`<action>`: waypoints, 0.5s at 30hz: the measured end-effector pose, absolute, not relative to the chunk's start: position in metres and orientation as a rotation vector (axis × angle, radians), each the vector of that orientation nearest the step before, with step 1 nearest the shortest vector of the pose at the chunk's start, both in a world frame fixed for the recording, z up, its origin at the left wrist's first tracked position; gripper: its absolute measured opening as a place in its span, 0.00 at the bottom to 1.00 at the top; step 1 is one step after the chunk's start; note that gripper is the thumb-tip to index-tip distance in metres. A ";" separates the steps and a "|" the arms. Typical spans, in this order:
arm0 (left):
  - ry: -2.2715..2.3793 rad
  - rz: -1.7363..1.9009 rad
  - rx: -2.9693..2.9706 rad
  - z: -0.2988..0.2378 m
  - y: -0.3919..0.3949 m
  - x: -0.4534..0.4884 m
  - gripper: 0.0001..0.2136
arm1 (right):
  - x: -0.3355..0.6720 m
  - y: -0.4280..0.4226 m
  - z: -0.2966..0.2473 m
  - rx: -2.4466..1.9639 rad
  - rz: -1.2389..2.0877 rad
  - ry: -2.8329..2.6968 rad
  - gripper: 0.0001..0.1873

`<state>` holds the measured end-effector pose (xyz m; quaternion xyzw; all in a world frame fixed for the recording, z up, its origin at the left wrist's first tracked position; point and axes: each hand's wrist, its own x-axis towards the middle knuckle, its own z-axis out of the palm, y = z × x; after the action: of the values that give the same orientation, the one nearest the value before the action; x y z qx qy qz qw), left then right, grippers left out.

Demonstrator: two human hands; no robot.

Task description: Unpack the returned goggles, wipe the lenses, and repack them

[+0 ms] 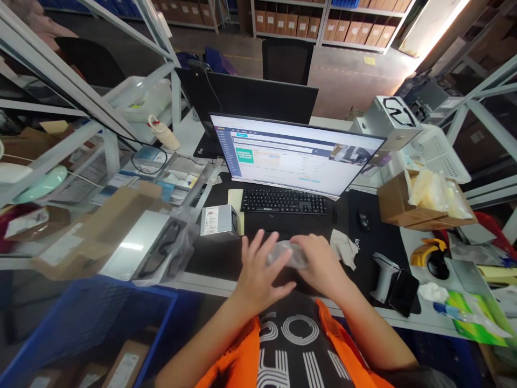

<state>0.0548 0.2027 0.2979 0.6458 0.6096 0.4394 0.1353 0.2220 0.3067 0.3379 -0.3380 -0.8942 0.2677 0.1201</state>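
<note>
Left forearm (210,337) and right forearm (369,323) angle inward from the near side; the left hand (258,275) spreads its fingers (256,245) toward the far side; the right hand (321,264), fingers bent, points left.

Monitor (294,159) far ctr, 2nd monitor (262,97) behind; kbd (283,202) in front, plastic packet (298,255) nearer. Box (216,220) L of kbd, mouse (363,220) R on mousepad (383,242). Barcode scanner (383,277) near R.
</note>
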 end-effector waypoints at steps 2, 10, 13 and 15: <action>1.578 1.128 1.821 0.303 0.205 0.052 0.33 | 0.223 0.306 0.340 -0.755 0.853 -2.733 0.21; 1.696 1.354 1.112 0.278 0.202 0.062 0.33 | 0.244 0.307 0.330 -0.890 0.722 -2.120 0.24; 1.642 1.367 1.151 0.274 0.199 0.066 0.29 | 0.247 0.300 0.322 -0.833 0.726 -2.111 0.14; 1.611 1.344 1.262 0.275 0.198 0.067 0.29 | 0.247 0.295 0.320 -0.766 0.747 -2.122 0.12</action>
<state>0.0671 0.1977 0.2749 0.4847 0.6188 0.5164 0.3398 0.2469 0.2952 0.3201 -0.2991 -0.8284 0.2915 0.3733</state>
